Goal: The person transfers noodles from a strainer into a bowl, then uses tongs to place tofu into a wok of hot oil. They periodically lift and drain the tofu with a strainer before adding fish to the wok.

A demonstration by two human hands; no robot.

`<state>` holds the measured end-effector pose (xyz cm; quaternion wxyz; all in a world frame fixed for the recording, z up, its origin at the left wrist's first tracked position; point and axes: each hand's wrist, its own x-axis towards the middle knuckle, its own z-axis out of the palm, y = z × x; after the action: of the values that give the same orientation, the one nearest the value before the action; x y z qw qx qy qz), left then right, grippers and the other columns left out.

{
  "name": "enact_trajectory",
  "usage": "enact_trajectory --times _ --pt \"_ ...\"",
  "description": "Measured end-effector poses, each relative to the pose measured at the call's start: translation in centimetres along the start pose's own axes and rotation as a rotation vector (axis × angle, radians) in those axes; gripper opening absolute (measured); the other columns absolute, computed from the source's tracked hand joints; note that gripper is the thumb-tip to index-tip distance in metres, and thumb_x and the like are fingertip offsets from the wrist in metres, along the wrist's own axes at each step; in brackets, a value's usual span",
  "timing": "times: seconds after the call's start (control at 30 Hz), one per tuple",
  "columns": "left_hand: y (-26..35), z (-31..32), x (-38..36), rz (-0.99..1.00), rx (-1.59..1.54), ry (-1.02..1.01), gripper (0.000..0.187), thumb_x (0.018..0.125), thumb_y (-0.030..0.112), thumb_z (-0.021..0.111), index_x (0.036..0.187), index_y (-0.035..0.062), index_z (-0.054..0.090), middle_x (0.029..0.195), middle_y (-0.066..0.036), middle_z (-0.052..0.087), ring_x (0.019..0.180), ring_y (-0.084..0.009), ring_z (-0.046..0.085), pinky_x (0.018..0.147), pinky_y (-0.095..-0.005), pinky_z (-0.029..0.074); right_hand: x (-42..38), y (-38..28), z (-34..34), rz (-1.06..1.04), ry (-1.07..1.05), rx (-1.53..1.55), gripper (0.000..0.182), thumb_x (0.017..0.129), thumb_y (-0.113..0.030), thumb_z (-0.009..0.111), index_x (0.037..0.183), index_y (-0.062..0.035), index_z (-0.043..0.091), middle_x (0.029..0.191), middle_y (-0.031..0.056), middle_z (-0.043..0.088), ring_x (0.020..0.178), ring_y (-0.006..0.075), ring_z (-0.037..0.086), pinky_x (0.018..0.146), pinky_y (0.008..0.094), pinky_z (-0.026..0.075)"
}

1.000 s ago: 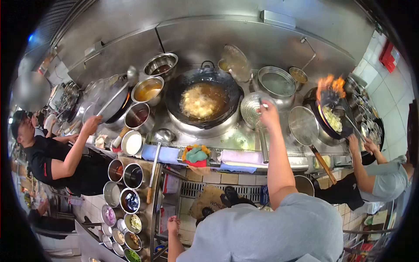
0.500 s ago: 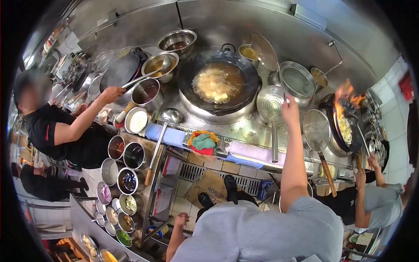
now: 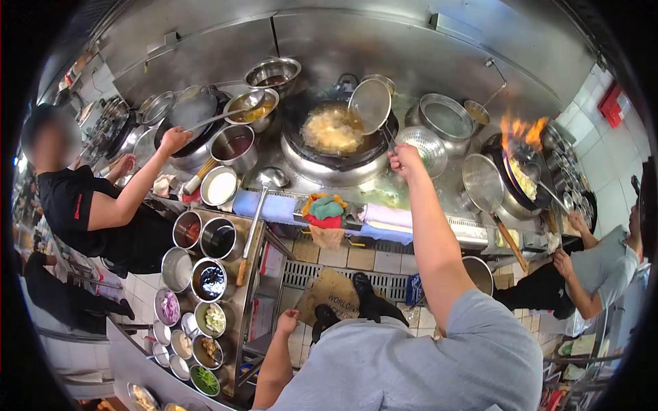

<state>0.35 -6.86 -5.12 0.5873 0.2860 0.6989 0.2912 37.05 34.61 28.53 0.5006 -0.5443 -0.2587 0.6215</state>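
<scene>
My right hand (image 3: 406,159) is closed round the handle of a round mesh strainer (image 3: 371,105), which is tilted over the right side of a large black wok (image 3: 295,130). In the wok, pale food (image 3: 333,129) fries in bubbling oil. A perforated ladle (image 3: 426,152) lies on the stove just behind my right hand. Low beside my body, my left hand (image 3: 288,320) hangs with its fingers curled, away from the stove; what it holds, if anything, cannot be made out.
A co-worker (image 3: 113,198) at the left holds a ladle over a bowl of yellow liquid (image 3: 264,113). Another person (image 3: 596,267) at the right works at a flaming wok (image 3: 524,179). Sauce pots (image 3: 208,279) fill the left counter; folded cloths (image 3: 325,209) lie on the front edge.
My right hand has moved left with the strainer, which has swung from beside the wok to over it. The perforated ladle no longer lies under my hand. The view has shifted slightly.
</scene>
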Motion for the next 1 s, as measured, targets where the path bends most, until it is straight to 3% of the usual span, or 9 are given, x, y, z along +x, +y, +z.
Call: enact_trajectory --times 0.1,0.17,0.23,0.43,0.47,0.63,0.7,0.83,1.0 --pt "-0.4 0.4 -2.8 0.005 0.055 -0.041 0.018 0.081 0.017 0.055 0.091 0.0013 0.053 0.075 -0.007 0.058 0.066 -0.0133 0.055 0.055 -0.0254 0.046 -2.6 -0.2 -2.1 0.018 -0.014 0.186 0.018 0.081 -0.001 0.038 0.096 -0.0103 0.037 0.076 0.0125 0.048 0.044 0.0071 0.033 0.034 0.0181 0.026" --pt "-2.2 0.4 -4.7 -0.072 0.107 -0.031 0.024 0.083 0.022 0.054 0.092 0.0004 0.053 0.075 -0.007 0.058 0.066 -0.0136 0.056 0.054 -0.0259 0.046 -4.5 -1.3 -4.1 0.056 -0.01 0.254 0.028 0.082 0.001 0.036 0.106 -0.0129 0.035 0.075 0.011 0.047 0.045 0.008 0.034 0.035 0.0189 0.027" --pt "-4.3 -0.4 -6.6 -0.166 0.21 -0.109 0.03 0.081 0.025 0.057 0.096 -0.0002 0.051 0.075 -0.008 0.058 0.065 -0.0152 0.057 0.052 -0.0269 0.047 -6.4 -1.9 -6.7 0.038 0.023 0.307 0.021 0.081 0.001 0.038 0.098 -0.0107 0.036 0.076 0.0121 0.048 0.045 0.0075 0.034 0.035 0.018 0.027" --pt "-12.8 -3.9 -9.1 -0.106 0.328 -0.21 0.022 0.081 0.021 0.053 0.091 0.0015 0.053 0.074 -0.008 0.058 0.06 -0.0152 0.055 0.049 -0.0279 0.045 -8.7 0.0 -17.1 0.07 -0.398 0.725 0.024 0.081 0.003 0.038 0.103 -0.0068 0.035 0.08 0.0122 0.046 0.046 0.0068 0.033 0.036 0.0164 0.026" --pt "-13.4 -4.4 -9.1 -0.1 0.337 -0.214 0.021 0.081 0.02 0.053 0.09 0.0017 0.053 0.073 -0.007 0.058 0.059 -0.0152 0.055 0.049 -0.028 0.045 -10.1 0.2 -16.7 -0.089 -0.058 0.371 0.034 0.082 0.0 0.038 0.116 -0.0041 0.033 0.075 0.0102 0.047 0.045 0.0071 0.034 0.036 0.0187 0.027" --pt "-14.4 -6.0 -5.3 0.345 0.343 -0.194 0.015 0.081 0.017 0.05 0.085 0.0031 0.055 0.072 -0.007 0.058 0.055 -0.0152 0.053 0.047 -0.0288 0.043 -13.6 1.8 -19.6 -0.266 0.341 -0.382 0.046 0.079 -0.004 0.043 0.125 -0.0047 0.035 0.069 0.0083 0.051 0.042 0.01 0.041 0.036 0.0233 0.034" --pt "-10.0 -4.7 -4.0 -0.273 0.024 -0.028 0.018 0.081 0.018 0.052 0.088 0.003 0.056 0.075 -0.007 0.059 0.056 -0.0136 0.053 0.048 -0.0272 0.042 -16.1 1.3 -19.2 -0.266 0.26 -0.292 0.044 0.083 -0.006 0.042 0.126 -0.0063 0.032 0.071 0.0065 0.049 0.042 0.0075 0.037 0.035 0.0215 0.029" --pt "1.1 -0.3 -3.5 -0.001 0.158 0.102 0.013 0.082 0.013 0.05 0.088 0.0028 0.055 0.074 -0.005 0.056 0.059 -0.0129 0.052 0.052 -0.0253 0.043 -17.6 -1.2 -16.9 -0.259 0.068 -0.224 0.043 0.086 -0.006 0.039 0.127 -0.0055 0.029 0.075 0.0066 0.05 0.043 0.0067 0.034 0.036 0.0202 0.029" --pt "9.4 4.2 -4.6 0.097 0.052 -0.021 0.011 0.082 0.007 0.049 0.091 0.0012 0.052 0.077 -0.004 0.056 0.062 -0.0124 0.052 0.053 -0.0241 0.043 -10.0 -4.1 -12.1 -0.316 -0.05 -0.466 0.045 0.081 -0.005 0.041 0.125 -0.0047 0.032 0.075 0.0081 0.053 0.046 0.0083 0.039 0.038 0.0211 0.032"
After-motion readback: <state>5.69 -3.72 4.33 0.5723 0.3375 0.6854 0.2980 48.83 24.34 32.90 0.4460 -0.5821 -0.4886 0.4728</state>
